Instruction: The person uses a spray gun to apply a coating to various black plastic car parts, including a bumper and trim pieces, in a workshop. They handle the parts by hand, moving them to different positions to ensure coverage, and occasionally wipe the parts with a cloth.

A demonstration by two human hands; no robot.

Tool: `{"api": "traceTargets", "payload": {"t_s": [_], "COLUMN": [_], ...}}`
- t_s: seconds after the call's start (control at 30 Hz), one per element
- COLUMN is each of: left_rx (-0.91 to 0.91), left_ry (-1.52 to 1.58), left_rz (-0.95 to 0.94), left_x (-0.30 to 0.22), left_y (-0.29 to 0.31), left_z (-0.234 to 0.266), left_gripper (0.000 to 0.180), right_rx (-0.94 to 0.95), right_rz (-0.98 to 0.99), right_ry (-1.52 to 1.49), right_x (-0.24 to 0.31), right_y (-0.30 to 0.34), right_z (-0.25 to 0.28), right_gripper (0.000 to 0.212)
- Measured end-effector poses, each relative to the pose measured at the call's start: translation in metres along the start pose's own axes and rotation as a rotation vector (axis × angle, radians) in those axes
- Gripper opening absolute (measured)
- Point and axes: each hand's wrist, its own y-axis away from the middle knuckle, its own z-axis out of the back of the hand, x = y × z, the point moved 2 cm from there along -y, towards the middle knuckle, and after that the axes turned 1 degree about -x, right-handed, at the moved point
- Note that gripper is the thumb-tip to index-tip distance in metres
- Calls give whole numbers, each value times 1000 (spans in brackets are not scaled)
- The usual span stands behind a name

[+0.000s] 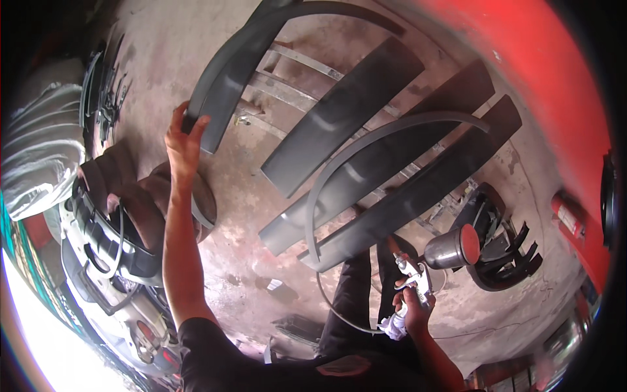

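My left hand (183, 142), at the upper left, is closed round the near end of a dark curved trim strip (225, 59). That strip arcs up and over to the right, above a flat dark panel. In my right hand (417, 312), low and right of centre, is a spray gun (418, 279) with a metal cup (444, 251) tilted sideways on it. A pale crumpled cloth or paper (392, 326) is bunched at the gun's lower end. Several long dark panels (346, 112) lie side by side on a metal frame (287, 95), with another curved strip (326, 171) across them.
A thin hose (333, 306) loops by my legs. Black plastic parts (501, 269) lie on the floor at right, near a red wall (555, 85) and a red cylinder (569, 214). Bumpers and lamps (104, 261) are heaped at left, beside translucent sheeting (39, 150).
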Motion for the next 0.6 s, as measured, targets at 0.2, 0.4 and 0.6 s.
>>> {"api": "traceTargets", "payload": {"t_s": [0.2,0.4,0.6], "left_rx": [133,221,243], "left_ry": [-9,-82,-176], "left_rz": [-224,-354,-223], "left_x": [17,58,40], "left_y": [-67,-127,-119], "left_z": [-40,-104,-141], "left_gripper": [47,52,50], "right_rx": [30,-24,-91], "right_rz": [40,23,-5], "right_ry": [-1,20,-10], "right_x": [4,-5,3], "right_y": [0,-1,4], "right_z": [2,8,1], "right_gripper": [28,29,32]}}
